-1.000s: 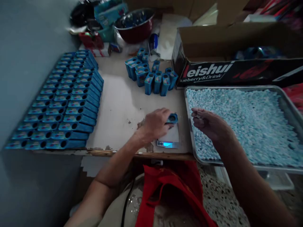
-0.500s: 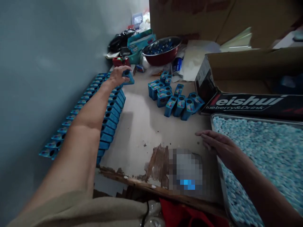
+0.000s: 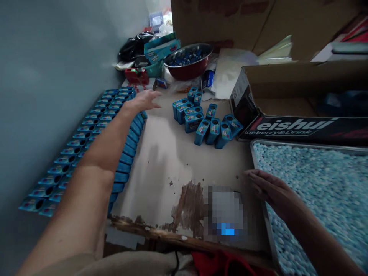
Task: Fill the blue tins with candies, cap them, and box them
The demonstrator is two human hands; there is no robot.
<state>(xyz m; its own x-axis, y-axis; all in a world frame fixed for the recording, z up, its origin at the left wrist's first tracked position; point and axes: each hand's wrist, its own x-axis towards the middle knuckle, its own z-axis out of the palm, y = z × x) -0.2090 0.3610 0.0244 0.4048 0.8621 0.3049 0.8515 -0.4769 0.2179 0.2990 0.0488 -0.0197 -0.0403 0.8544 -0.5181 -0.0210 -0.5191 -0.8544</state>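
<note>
My left hand (image 3: 145, 100) reaches over the far end of the rows with its fingers apart and nothing between them. Under and beside that arm stand close rows of small blue boxes (image 3: 71, 150), each with a dark round hole in its top. My right hand (image 3: 267, 184) hovers by the left rim of a metal tray (image 3: 266, 220), fingers stretched out and holding nothing visible. Pale blue and white pellets (image 3: 313, 191) fill that tray. A loose group of similar blue boxes (image 3: 213, 130) stands mid-table, some upright and one leaning.
A red bowl (image 3: 186, 71) of dark blue pieces sits at the back, with a blue can (image 3: 208, 79) beside it. An open printed carton (image 3: 304, 128) stands behind the tray. A blurred patch (image 3: 227, 211) covers something near the table's worn front edge (image 3: 161, 232).
My left hand has let go of the blue box it held at the far end of the rows, and its fingers have spread. My right hand stays by the tray. The view has shifted slightly.
</note>
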